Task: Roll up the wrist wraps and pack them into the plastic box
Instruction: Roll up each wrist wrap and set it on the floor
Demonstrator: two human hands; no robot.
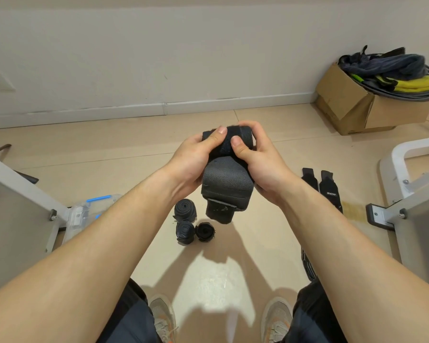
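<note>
While both hands meet at the centre of the frame, they grip one black wrist wrap (227, 179) between them. The left hand (196, 157) and right hand (256, 159) have their fingers curled around the rolled part at the top, thumbs pressed on its near side. The loose end of the wrap hangs below the hands, above the floor (109, 149).

Just below it in the picture, three rolled wraps (188, 222) lie close together on the floor. Two flat wraps (320, 186) lie side by side right of centre, partly hidden by the right forearm. The clear plastic box (84, 214) with blue latches sits at the left, partly behind the left forearm. A cardboard box (352, 105) of gear stands at the upper right.
</note>
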